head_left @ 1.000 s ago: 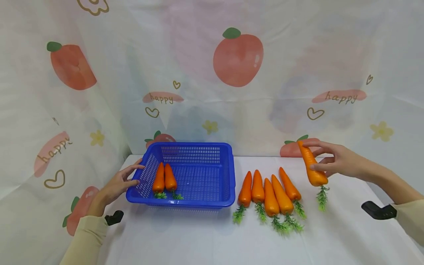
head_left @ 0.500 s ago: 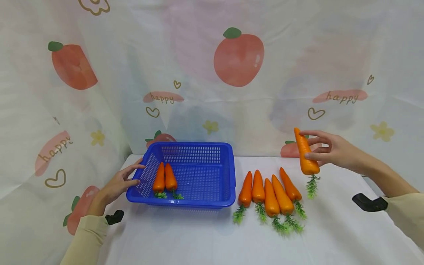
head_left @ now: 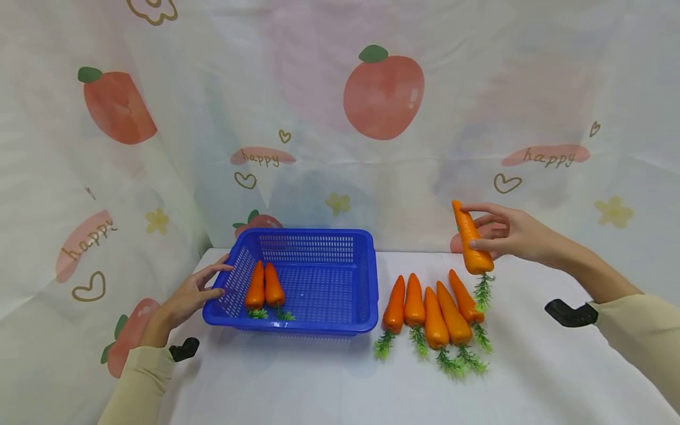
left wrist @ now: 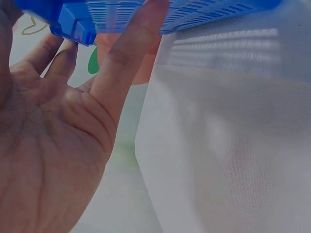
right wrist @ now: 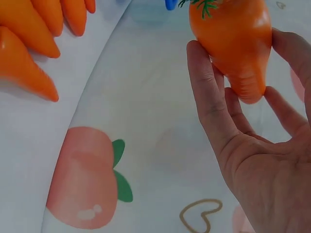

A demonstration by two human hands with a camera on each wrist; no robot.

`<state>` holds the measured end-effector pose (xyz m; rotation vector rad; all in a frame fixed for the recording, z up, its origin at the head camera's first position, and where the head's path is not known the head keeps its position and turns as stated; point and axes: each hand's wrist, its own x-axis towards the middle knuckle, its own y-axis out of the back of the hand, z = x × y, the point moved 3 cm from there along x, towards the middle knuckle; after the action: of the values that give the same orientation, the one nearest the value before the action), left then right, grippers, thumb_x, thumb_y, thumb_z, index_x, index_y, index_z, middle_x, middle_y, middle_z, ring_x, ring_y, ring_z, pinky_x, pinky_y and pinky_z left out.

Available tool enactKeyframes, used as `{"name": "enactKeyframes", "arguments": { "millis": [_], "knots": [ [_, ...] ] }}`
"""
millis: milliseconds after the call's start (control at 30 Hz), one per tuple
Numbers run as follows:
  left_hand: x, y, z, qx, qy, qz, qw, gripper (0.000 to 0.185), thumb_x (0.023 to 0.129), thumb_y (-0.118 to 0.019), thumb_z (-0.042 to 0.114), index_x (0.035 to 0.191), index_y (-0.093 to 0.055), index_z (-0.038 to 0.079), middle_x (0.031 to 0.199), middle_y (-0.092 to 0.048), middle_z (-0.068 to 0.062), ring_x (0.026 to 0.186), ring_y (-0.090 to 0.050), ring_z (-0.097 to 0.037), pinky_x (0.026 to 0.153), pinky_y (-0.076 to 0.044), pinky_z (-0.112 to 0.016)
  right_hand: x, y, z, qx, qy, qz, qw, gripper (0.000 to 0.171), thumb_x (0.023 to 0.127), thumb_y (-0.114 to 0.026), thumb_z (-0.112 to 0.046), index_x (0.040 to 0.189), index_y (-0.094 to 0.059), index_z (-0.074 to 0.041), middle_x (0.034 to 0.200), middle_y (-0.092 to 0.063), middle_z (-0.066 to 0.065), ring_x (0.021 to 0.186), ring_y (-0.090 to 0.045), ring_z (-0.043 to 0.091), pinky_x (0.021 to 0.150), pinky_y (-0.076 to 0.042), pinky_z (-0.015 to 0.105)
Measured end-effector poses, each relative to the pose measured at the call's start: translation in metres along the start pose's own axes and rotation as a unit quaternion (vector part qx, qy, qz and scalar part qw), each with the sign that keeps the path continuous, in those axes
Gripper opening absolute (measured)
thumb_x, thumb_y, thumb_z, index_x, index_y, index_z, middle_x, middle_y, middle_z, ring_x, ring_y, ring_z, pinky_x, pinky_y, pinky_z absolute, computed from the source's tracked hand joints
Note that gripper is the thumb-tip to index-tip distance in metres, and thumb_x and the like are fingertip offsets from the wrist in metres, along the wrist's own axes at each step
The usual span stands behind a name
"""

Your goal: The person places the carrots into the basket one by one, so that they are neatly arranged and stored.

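In the head view, my right hand (head_left: 512,233) pinches an orange toy carrot (head_left: 470,242) between thumb and fingers. The carrot is held in the air, narrow tip up, its green leaves hanging below. The right wrist view shows the fingers (right wrist: 206,92) around that carrot (right wrist: 233,34). My left hand (head_left: 188,298) rests with spread, nearly straight fingers on the left rim of a blue plastic basket (head_left: 313,326); in the left wrist view, the thumb (left wrist: 129,53) lies across the perforated basket wall (left wrist: 204,12). Two carrots (head_left: 273,286) lie side by side at the basket's left.
On the white table (head_left: 319,383), several carrots (head_left: 435,319) lie in a row right of the basket, tips pointing away and leaves toward the front. A fruit-printed cloth (head_left: 382,177) hangs behind the table and along its left side.
My right hand has moved left and upward with the carrot, which now hangs above the rightmost carrot of the row. The left hand and the basket have stayed in place.
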<state>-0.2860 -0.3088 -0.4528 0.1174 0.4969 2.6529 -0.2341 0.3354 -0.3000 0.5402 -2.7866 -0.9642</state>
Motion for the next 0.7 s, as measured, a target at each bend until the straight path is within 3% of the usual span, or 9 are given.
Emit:
{"name": "enactKeyframes", "arguments": {
  "millis": [233,500,700],
  "knots": [
    [0.0,0.001,-0.001,-0.013,0.004,-0.001,0.9999,0.055,0.101,-0.062,0.01,0.152,-0.043,0.007,0.174,-0.005,-0.001,0.15,-0.014,-0.056,0.096,-0.057,-0.048,0.023,-0.008,-0.013,-0.021,0.002,-0.013,1.0,0.072,0.096,-0.075,-0.021,0.158,-0.037,-0.018,0.141,-0.049,0.023,0.117,-0.064,0.042,0.079,-0.063,0.038],
    [0.0,0.0,-0.001,-0.016,0.004,-0.003,0.9999,0.055,0.101,-0.061,0.008,0.152,-0.042,0.006,0.174,-0.004,-0.001,0.149,-0.019,-0.057,0.096,-0.057,-0.047,0.06,-0.027,-0.033,-0.015,-0.003,-0.041,0.999,0.077,0.092,-0.079,-0.028,0.157,-0.038,-0.021,0.141,-0.05,0.024,0.109,-0.069,0.035,0.078,-0.063,0.045],
    [0.0,0.001,-0.001,-0.009,0.005,-0.002,0.9999,0.054,0.101,-0.061,0.009,0.152,-0.043,0.007,0.174,-0.004,-0.001,0.153,-0.009,-0.053,0.099,-0.054,-0.054,0.089,-0.047,-0.047,-0.031,-0.001,-0.067,0.997,0.076,0.092,-0.079,-0.033,0.156,-0.04,-0.024,0.142,-0.052,0.023,0.112,-0.068,0.037,0.077,-0.063,0.044]
  ]
}}
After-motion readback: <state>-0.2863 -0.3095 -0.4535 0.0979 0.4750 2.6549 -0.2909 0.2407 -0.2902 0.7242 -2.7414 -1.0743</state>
